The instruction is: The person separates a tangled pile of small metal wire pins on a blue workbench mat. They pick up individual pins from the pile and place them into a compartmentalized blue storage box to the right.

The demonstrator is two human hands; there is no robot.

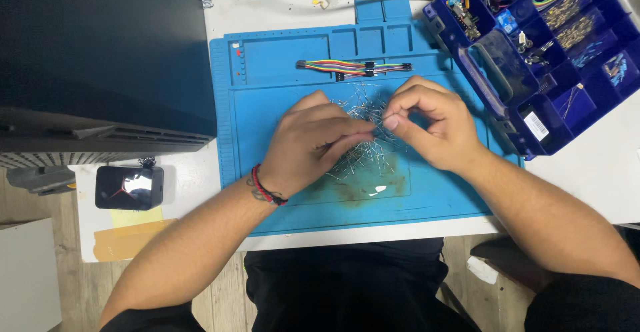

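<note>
While both bare hands meet over the middle of a blue silicone work mat point(280, 202), they work at a loose heap of thin wire-legged electronic components point(363, 155) spread on the mat's main field. The left hand point(313, 142), with a red and black cord bracelet point(265, 189) at its wrist, lies palm down on the heap, its thumb and forefinger closed narrowly on a few of the fine leads. The right hand point(430, 129) is just beside it, fingertips almost touching the left's, with thumb and forefinger pinched on one or more of the same thin leads; how many cannot be made out. Above the hands, in the mat's upper tray section, lies a bundle of rainbow-coloured jumper wires point(353, 67). To the right, on the white table point(587, 185), stands an open dark blue compartment organiser box point(507, 115) holding small parts and coiled wires. At the left sits a large black case point(100, 59), and near it a small black device point(129, 187) with a shiny screen rests on the table.
</note>
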